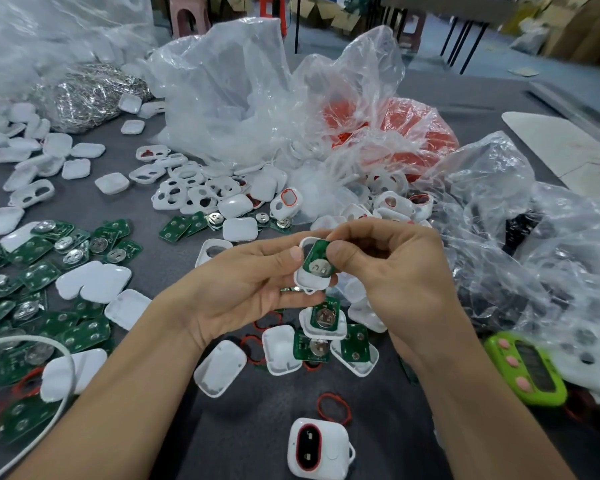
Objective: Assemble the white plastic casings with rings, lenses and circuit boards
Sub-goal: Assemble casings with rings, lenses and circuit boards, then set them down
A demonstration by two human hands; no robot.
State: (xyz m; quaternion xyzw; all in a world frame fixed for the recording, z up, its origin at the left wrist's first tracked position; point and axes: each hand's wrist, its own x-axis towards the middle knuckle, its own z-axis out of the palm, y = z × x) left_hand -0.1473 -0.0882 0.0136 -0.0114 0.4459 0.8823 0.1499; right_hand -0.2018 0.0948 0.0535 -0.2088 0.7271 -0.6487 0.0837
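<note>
light: bright, even | shadows: soft | edges: wide-angle bowing | background: slightly blurred

Bare left hand (243, 282) and right hand (395, 268), bare forearms (118, 393), short fingernails (336, 250)

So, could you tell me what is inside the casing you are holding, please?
A green circuit board with a round metal contact lies in the casing. The right hand pinches the board's top; the left hand holds the casing. Whatever lies beneath the board is covered.
</note>
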